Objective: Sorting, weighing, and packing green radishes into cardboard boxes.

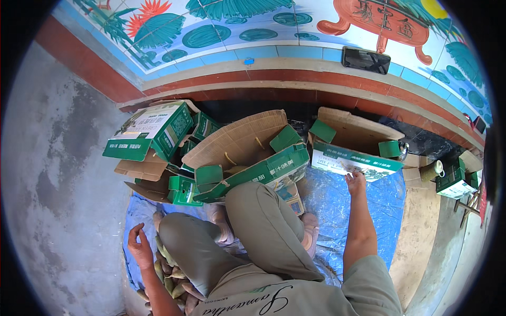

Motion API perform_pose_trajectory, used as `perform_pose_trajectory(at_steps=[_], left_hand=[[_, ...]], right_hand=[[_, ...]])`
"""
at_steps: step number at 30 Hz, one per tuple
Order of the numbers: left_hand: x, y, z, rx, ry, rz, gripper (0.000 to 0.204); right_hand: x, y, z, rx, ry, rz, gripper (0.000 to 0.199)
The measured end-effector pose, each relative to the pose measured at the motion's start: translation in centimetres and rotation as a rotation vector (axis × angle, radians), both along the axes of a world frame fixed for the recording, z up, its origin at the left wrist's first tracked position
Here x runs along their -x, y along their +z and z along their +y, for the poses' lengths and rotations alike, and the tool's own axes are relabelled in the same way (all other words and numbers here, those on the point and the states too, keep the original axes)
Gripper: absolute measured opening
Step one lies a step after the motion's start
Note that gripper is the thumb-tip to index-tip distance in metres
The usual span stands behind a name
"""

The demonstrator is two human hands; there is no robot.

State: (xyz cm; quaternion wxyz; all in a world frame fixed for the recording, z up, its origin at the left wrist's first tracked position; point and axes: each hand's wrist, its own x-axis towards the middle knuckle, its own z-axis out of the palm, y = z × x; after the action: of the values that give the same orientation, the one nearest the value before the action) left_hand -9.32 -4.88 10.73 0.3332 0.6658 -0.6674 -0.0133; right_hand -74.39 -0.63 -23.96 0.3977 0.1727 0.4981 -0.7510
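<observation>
My right hand (356, 183) reaches forward to an open green-and-white cardboard box (353, 160) at the right. Its fingers are closed at the lower front wall of that box, where they seem to grip it; what lies between the fingertips is hidden. My left hand (139, 248) hovers at the left with fingers loosely apart, holding nothing. Below and beside it, a heap of elongated green and brown produce (171, 274) lies by my left leg. Straight ahead, a second open cardboard box (253, 152) stands before my knees, its contents mostly hidden.
A keypad device like a weighing scale (291, 197) sits under the middle box. More cardboard boxes (153, 131) are stacked at the left. Blue sheeting (329, 210) covers the floor. A phone (366, 60) rests on the ledge of the painted tile wall.
</observation>
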Motion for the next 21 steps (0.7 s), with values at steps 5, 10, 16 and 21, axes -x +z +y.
perform_pose_trajectory(at_steps=[5,10,16,21], left_hand=[[1.0,0.0,-0.6,0.018,-0.052,0.073,0.017],[3.4,0.0,-1.5,0.007,-0.183,0.189,0.017],[7.2,0.3,-2.5,-0.026,-0.382,0.165,0.019],[11.5,0.4,-3.4,-0.12,-0.563,0.101,0.025]], right_hand=[[-1.0,1.0,1.3,0.036,-0.028,-0.03,0.028],[-1.9,2.8,1.8,0.038,-0.063,-0.076,0.044],[-4.1,5.4,3.0,-0.109,-0.003,0.042,0.059],[-7.7,9.8,3.2,-0.241,0.108,0.394,0.048]])
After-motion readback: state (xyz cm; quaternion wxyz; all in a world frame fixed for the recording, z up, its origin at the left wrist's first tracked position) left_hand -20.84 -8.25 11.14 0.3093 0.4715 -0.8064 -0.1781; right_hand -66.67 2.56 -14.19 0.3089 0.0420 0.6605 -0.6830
